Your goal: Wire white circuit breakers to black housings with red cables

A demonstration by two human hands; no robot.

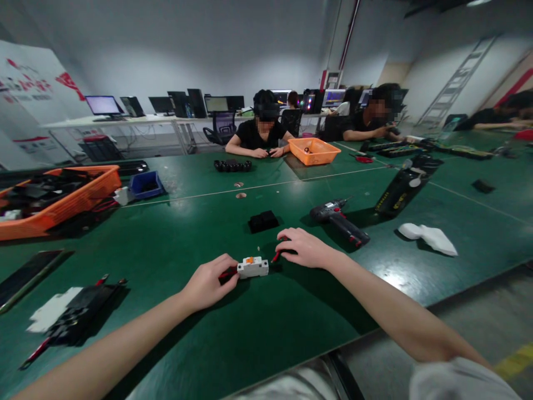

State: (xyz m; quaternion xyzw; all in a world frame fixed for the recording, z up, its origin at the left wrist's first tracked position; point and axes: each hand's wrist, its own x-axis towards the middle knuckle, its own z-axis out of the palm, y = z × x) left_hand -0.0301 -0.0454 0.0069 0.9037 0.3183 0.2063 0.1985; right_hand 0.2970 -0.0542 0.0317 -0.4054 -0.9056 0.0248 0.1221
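Observation:
A small white circuit breaker (pixel 253 269) with an orange switch is near the front of the green table. My left hand (pixel 207 283) closes on its left end, where something red and black shows between thumb and fingers. Just right of the breaker, my right hand (pixel 307 248) pinches a short red wire (pixel 276 256), whose end points down toward the breaker without clearly touching it. Beyond my hands lies a black block-shaped part (pixel 263 221). A cordless drill (pixel 339 221) rests on its side past my right hand.
Left are an orange basket of black parts (pixel 62 214), a blue bin (pixel 146 185) and a black assembly with red leads (pixel 83 314). Right are a tilted black container (pixel 406 186) and crumpled white material (pixel 428 238). Co-workers sit opposite, by an orange tray (pixel 314 157).

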